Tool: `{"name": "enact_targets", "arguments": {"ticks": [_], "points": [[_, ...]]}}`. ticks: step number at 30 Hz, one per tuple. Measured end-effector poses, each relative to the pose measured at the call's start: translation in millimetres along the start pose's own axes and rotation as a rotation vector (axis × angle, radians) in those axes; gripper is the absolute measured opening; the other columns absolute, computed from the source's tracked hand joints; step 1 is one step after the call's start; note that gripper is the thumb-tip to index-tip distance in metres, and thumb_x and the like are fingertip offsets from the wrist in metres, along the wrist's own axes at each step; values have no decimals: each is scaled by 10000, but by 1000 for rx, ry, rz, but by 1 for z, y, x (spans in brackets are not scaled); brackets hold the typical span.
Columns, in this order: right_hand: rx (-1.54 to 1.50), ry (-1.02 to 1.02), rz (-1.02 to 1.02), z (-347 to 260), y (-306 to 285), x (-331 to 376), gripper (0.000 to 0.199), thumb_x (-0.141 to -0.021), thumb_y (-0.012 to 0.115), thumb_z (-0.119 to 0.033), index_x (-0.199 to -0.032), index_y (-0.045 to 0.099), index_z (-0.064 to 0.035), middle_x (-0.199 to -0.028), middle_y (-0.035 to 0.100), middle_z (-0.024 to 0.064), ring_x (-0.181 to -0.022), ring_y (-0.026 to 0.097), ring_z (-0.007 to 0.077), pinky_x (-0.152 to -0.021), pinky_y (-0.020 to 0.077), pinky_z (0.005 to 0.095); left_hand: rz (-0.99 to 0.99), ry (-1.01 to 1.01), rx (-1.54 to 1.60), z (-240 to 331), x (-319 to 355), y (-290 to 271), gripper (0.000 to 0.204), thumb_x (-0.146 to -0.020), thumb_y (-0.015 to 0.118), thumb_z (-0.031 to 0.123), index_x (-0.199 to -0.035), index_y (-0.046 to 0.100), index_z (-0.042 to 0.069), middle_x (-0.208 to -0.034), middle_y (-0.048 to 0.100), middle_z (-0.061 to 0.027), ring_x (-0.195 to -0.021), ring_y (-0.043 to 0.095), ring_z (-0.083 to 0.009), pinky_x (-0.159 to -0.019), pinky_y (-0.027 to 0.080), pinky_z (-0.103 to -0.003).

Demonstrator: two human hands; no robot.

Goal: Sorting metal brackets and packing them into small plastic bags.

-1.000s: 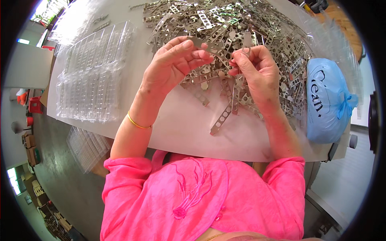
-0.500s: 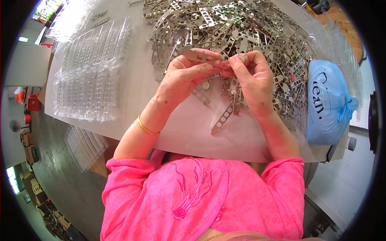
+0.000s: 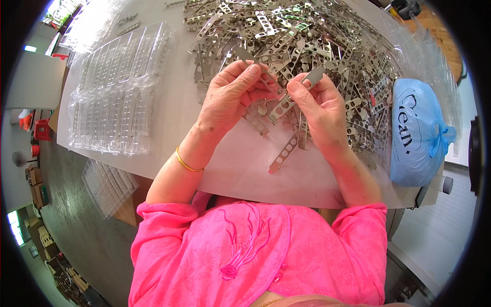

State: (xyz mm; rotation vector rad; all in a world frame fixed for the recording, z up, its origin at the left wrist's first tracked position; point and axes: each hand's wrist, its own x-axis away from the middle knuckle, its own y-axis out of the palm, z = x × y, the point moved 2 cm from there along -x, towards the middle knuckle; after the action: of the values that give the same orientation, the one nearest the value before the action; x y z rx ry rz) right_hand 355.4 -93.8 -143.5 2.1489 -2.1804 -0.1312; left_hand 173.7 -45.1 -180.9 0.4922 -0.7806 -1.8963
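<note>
1. While my left fingers [image 3: 249,72] pinch one holed metal strip [image 3: 243,54] at twelve o'clock, my right fingers [image 3: 298,91] grip another strip [image 3: 314,76] toward one, leaving its ends exposed.
2. Just beyond, the metal pile [image 3: 302,38] spreads twelve to one, presumably for easy reach.

Bright daylight came in by a window [image 3: 55,11] at ten o'clock, and the plastic sheets [image 3: 96,23] nearby burned out to white. Glare streaked the clear trays [image 3: 116,92], while glints speckled the metal strips [image 3: 294,38] toward one o'clock. Shadows on the pale worktop [image 3: 245,171] were soft. Fisheye distortion bowed its edges, the corners fell to black, and the plastic at two o'clock looked hazy.
</note>
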Motion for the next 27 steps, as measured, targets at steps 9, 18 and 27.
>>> {"name": "enact_targets", "arguments": {"ticks": [9,18,27], "points": [[-107,-34,-4,-13,6,5,158,-956,698,-162,-931,556,-97,-841,626,-21,-738,586,35,-616,464,178,91,-16,-43,3,2,-3,192,-1011,601,199,-1057,651,19,-924,682,-79,-812,695,-197,-730,607,-339],[-41,146,-96,-27,-4,0,240,-934,726,-212,-928,563,-36,-818,636,34,-658,627,94,-550,509,227,5,-86,-23,1,6,-3,174,-1014,598,214,-1028,632,44,-905,679,-72,-738,683,-196,-644,575,-324],[74,163,-146,-21,-4,-3,162,-974,656,-182,-969,583,-37,-833,627,16,-731,620,88,-590,508,244,-129,-150,6,-5,9,-6,175,-1051,512,184,-1075,606,39,-959,690,-101,-839,690,-158,-704,597,-332]]}}
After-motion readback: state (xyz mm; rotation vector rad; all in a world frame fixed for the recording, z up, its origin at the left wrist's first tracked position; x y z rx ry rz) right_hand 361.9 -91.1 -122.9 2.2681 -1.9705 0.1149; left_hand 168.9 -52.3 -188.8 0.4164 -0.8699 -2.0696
